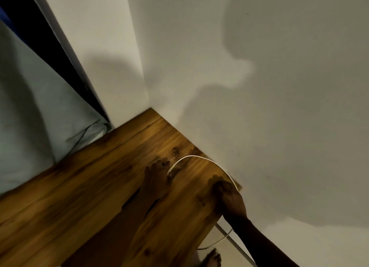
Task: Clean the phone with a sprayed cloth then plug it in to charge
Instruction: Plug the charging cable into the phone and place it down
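Note:
A white charging cable (199,157) arcs across the far corner of the wooden table (79,186). Its connector end lies at the fingertips of my left hand (156,179), which rests palm down on the table and pinches that end. My right hand (227,196) sits at the table's right corner with its fingers curled down, right where the cable drops over the edge. Motion blur hides whether this hand grips the cable. A dark strip shows under my left wrist; I cannot tell if it is the phone or shadow. No cloth or spray bottle is in view.
The table stands in a corner of pale walls (259,87). A bed with a light sheet (30,117) is to the left. Below the table's right edge the cable hangs past a metal leg (235,244), and a bare foot (211,257) stands on the floor.

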